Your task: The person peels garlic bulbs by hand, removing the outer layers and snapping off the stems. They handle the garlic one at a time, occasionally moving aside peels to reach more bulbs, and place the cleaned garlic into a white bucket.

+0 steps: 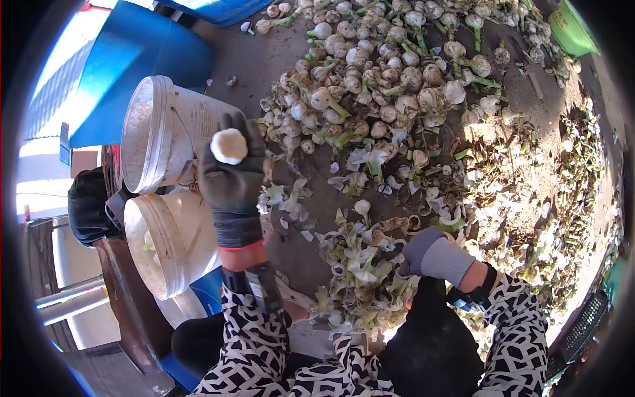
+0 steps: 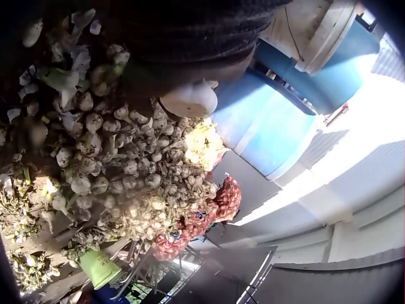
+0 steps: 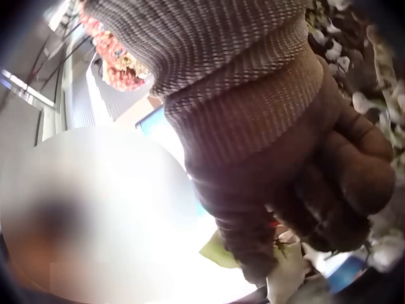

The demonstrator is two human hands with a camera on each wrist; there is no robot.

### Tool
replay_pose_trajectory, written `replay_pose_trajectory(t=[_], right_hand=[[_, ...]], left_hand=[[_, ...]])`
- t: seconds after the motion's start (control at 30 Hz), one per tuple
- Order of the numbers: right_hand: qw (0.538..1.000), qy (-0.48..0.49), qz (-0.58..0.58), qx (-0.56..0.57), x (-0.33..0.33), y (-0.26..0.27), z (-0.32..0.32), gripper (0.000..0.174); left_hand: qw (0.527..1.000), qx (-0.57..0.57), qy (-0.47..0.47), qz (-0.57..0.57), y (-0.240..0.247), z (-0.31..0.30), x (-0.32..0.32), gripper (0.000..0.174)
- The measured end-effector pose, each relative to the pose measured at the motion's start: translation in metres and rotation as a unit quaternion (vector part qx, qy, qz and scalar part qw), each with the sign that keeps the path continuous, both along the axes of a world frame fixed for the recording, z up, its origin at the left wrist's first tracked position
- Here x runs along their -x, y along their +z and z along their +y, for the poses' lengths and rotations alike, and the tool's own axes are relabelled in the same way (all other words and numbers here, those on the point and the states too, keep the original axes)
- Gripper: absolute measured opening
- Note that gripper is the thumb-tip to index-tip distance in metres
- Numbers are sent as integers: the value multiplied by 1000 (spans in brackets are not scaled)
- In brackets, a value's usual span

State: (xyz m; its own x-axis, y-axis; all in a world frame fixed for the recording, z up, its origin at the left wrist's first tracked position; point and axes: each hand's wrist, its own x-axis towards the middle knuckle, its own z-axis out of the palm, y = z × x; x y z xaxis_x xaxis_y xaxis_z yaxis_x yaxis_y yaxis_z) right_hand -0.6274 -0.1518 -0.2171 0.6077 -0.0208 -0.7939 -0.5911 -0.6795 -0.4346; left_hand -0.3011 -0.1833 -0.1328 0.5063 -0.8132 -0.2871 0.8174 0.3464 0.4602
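My left hand [image 1: 233, 175], in a dark glove, is stretched forward palm up beside the white buckets. A trimmed white garlic bulb [image 1: 229, 146] lies on its fingers; the bulb [image 2: 190, 99] also shows past the dark cuff in the left wrist view. My right hand [image 1: 433, 255], gloved in grey, is low over the dark trouser leg [image 1: 433, 331]. In the right wrist view its fingers [image 3: 361, 171] curl inward, and pale leafy peel [image 3: 288, 272] and a tiny red bit show by the thumb. I cannot tell whether that hand grips anything.
A large heap of garlic bulbs [image 1: 397, 73] spreads ahead, with loose peels [image 1: 364, 271] nearer my feet. Two white buckets [image 1: 198, 116] lean at left, below a blue container [image 1: 145, 59]. A green tub [image 1: 571, 30] stands far right; a black crate [image 1: 579, 334] lies near right.
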Motion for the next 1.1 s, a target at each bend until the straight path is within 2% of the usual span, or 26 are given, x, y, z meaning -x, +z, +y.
replay_pose_trajectory(t=[0.03, 0.07, 0.1, 0.13, 0.17, 0.2, 0.23, 0.27, 0.33, 0.37, 0.4, 0.43, 0.47, 0.5, 0.53, 0.57, 0.6, 0.67, 0.73, 0.77, 0.8, 0.9, 0.93, 1.0, 1.03, 1.1], right_hand=[[1000, -29, -5, 9, 4, -15, -2, 32], [996, -77, -30, 30, 0, -23, -6, 33], [989, -128, -55, 51, -5, -30, -9, 35], [970, -141, -152, 129, -14, -36, -8, 37], [934, -150, -246, 210, -26, -45, -10, 39], [891, -108, -325, 297, -42, -77, -9, 42], [834, -67, -398, 376, -59, -110, -5, 45], [835, -69, -399, 373, -71, -125, -5, 45], [916, -37, -302, 261, -90, -143, -19, 49], [940, -134, -269, 163, -85, -130, -28, 49], [942, -129, -268, 158, -80, -122, -23, 49], [871, -346, -347, -34, -72, -114, -21, 48], [718, -529, -398, -216, -63, -101, -26, 48], [611, -598, -380, -353, -55, -77, -25, 52], [616, -597, -380, -347, -50, -67, -20, 52], [551, -617, -385, -410, -46, -61, -14, 53], [481, -632, -385, -470, -44, -48, -13, 53], [502, -642, -397, -422, -37, -28, -13, 54], [576, -595, -484, -281, -32, -22, -22, 48], [592, -544, -560, -201, -31, -13, -31, 33], [592, -544, -560, -199, -29, -10, -35, 33], [658, -585, -455, -132, -24, 4, -38, 13], [657, -587, -454, -133, -23, 9, -37, 13], [604, -601, -488, -187, -22, 14, -37, 13], [604, -602, -487, -189, -20, 14, -36, 13], [609, -616, -448, -220, -12, 12, -35, 12]], left_hand=[[986, 134, -99, 18, 34, 6, -30, 61], [985, 133, -49, -95, 53, 10, -53, 75], [989, 107, -18, -102, 67, 12, -56, 76], [989, 103, -21, -105, 65, 15, -49, 76], [989, -12, -1, -149, 55, 17, -34, 73], [974, -125, 22, -190, 41, 20, -18, 71], [959, -152, -41, -236, 20, 27, -4, 67], [937, -181, -106, -279, -3, 38, 10, 64], [862, -212, -185, -421, -38, 56, 38, 57], [836, -182, -212, -472, -61, 65, 45, 56], [807, -152, -236, -520, -75, 74, 53, 56], [732, -164, -249, -613, -70, 78, 73, 56], [646, -168, -254, -700, -65, 76, 92, 58], [652, -162, -248, -698, -67, 77, 105, 58], [607, -152, -247, -740, -70, 79, 116, 59], [558, -143, -246, -779, -72, 77, 123, 60], [562, -141, -244, -778, -72, 75, 127, 60], [640, -119, -202, -731, -68, 71, 135, 57], [636, -114, -181, -742, -60, 66, 140, 56], [636, -112, -195, -738, -56, 64, 140, 55], [635, -112, -211, -735, -51, 63, 142, 55], [605, -103, -201, -763, -39, 63, 149, 53], [605, -103, -203, -763, -40, 65, 150, 53], [644, -107, -200, -731, -45, 70, 150, 53], [643, -109, -201, -731, -49, 71, 150, 53], [826, -77, -241, -503, -53, 69, 151, 52]])
